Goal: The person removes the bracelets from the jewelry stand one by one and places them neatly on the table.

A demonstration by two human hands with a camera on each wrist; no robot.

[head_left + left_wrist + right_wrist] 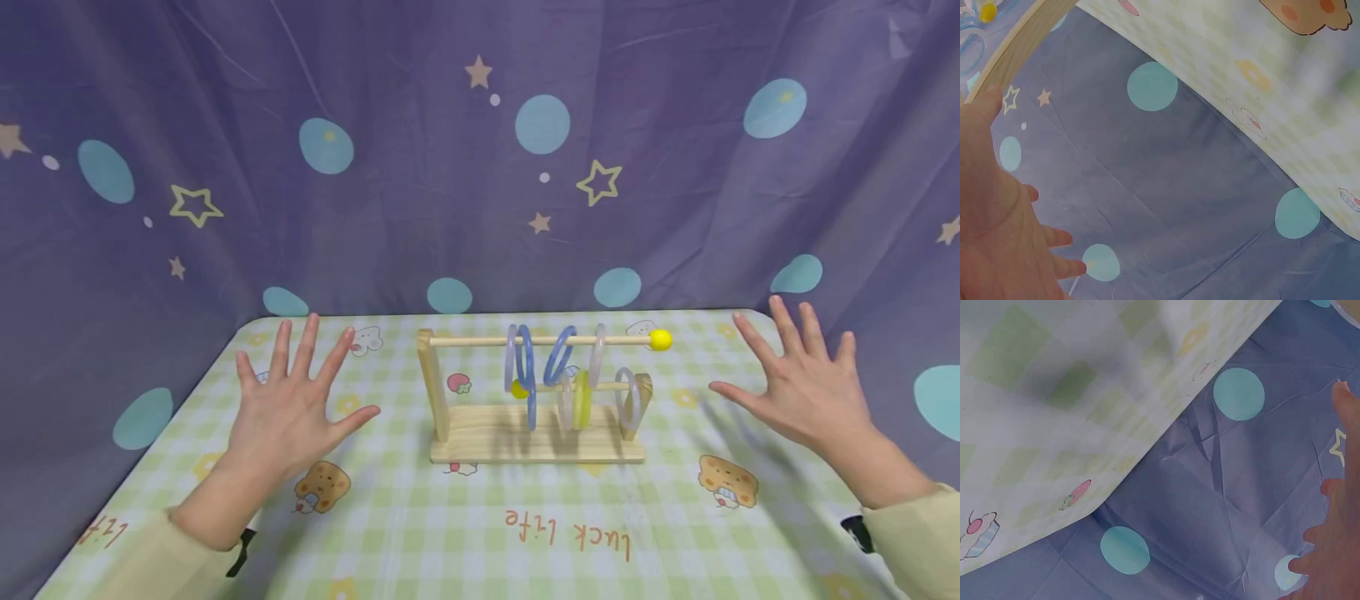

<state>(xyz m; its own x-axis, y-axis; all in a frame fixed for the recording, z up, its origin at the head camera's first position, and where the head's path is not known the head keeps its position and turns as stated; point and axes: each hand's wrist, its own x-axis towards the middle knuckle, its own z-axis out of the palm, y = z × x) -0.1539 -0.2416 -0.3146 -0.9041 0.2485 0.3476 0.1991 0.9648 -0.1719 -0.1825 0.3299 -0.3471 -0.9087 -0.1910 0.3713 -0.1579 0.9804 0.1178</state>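
A wooden rack (pixel 536 446) with two horizontal rods stands on the table between my hands. Several rings hang on it. On the upper rod (pixel 472 341), tipped with a yellow ball (pixel 660 340), are blue and pale lilac ones, including a tilted blue ring (pixel 560 356). The lower rod carries another blue ring (pixel 532 408), a yellow ring (pixel 582 400) and whitish ones. My left hand (pixel 288 417) is held left of the rack, fingers spread, with nothing in it. To the rack's right, my right hand (pixel 813 392) is likewise spread and holds nothing. Neither hand touches the rack.
A green-and-white checked cloth (pixel 420 533) with cartoon prints covers the table. Behind it and along the sides hangs a purple curtain (pixel 420 167) with stars and dots. In the left wrist view, a wooden post (pixel 1019 47) shows at the upper left.
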